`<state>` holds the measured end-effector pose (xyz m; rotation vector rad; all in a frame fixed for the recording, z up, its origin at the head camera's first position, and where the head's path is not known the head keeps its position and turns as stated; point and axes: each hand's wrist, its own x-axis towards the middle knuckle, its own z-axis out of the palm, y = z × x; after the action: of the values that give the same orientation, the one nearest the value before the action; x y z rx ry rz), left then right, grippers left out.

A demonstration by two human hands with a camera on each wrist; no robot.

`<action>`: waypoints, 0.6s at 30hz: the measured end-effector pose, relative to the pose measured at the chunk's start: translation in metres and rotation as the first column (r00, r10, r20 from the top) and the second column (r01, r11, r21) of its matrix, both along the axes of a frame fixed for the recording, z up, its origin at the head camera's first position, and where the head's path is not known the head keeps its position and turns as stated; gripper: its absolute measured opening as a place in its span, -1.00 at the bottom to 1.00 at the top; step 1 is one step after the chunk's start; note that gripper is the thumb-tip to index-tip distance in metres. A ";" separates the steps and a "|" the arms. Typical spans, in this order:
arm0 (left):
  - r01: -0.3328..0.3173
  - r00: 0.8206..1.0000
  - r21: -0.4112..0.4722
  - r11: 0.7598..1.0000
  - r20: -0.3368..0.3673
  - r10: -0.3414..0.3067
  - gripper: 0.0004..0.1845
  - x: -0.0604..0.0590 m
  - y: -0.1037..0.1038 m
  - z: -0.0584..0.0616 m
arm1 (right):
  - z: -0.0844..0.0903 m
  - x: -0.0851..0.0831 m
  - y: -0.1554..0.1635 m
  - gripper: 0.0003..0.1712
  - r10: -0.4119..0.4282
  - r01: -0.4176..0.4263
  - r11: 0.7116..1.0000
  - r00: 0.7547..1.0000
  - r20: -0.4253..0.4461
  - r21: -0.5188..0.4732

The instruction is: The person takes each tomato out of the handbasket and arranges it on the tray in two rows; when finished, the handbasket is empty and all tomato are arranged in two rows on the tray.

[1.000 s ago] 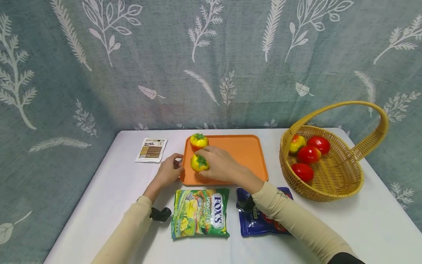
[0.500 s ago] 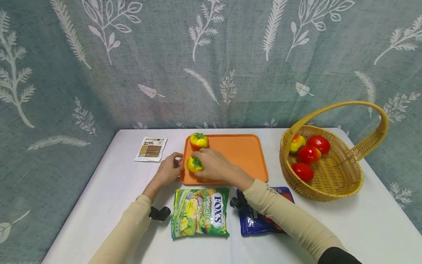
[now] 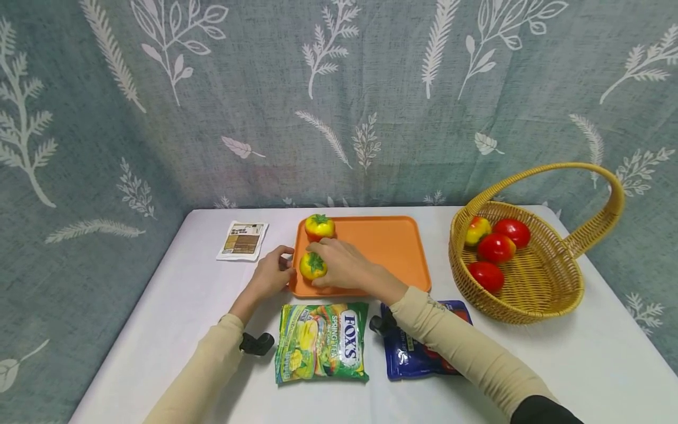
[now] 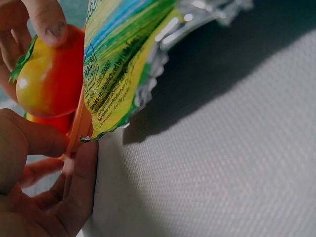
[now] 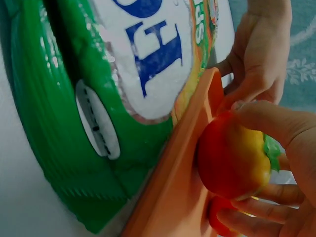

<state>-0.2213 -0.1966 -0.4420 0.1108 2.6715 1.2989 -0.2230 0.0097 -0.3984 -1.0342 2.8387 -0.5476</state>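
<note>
Fingers of the right hand (image 3: 346, 265) curled round a yellow-and-red toy tomato with a green calyx (image 3: 312, 265), which sat low on the near-left corner of the flat orange plastic tray (image 3: 389, 244). The left hand (image 3: 272, 274) lay just to the left of that fruit, its thumb and fingers pinching the tray's left rim, apparently steadying it. A second yellow-and-red toy tomato (image 3: 319, 226) stood just beyond the right hand, on the tray's far-left corner. Well off to the right of that hand, a woven yellow wicker basket with a hoop handle (image 3: 535, 282) held four more tomatoes.

Judging from this, the step in hand was setting the tomato down on the tray. It looked almost finished, and the next move would call for the right fingers to loosen without rolling the fruit against its neighbour.

The right wrist view showed what the head view could not: the tomato's red underside (image 5: 232, 160) close against the tray's raised edge, fingers cupped below it. The left wrist view showed a fingertip pressing the top of the fruit (image 4: 47, 79), and the crimped end of the green foil sweet packet (image 4: 118, 64) near the left hand. Only the head view took in the blue pouch (image 3: 418, 353) beneath the right forearm and the small white sachet (image 3: 242, 240) beyond the left hand on the white surface (image 3: 582, 353).
</note>
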 end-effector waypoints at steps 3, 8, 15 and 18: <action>0.000 1.000 -0.001 1.000 0.001 0.000 -0.51 -0.001 0.000 -0.001 | 0.004 0.001 0.004 -0.15 0.002 -0.002 1.000 1.000 0.003 -0.007; 0.001 1.000 -0.003 1.000 -0.006 -0.001 -0.51 -0.001 0.001 -0.002 | 0.010 0.004 0.015 -0.10 0.007 -0.007 1.000 1.000 -0.001 -0.016; -0.013 1.000 -0.009 1.000 0.003 0.013 -0.50 0.000 0.002 -0.001 | 0.018 0.015 0.037 -0.12 0.007 -0.008 1.000 0.998 -0.066 -0.012; -0.013 1.000 -0.008 1.000 0.001 0.013 -0.50 0.001 0.003 -0.001 | 0.022 0.021 0.048 -0.16 0.011 -0.014 0.999 0.995 -0.096 -0.031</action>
<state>-0.2206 -0.1935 -0.4425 0.0911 2.6808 1.2911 -0.2017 0.0580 -0.3768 -1.1123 2.9127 -0.5584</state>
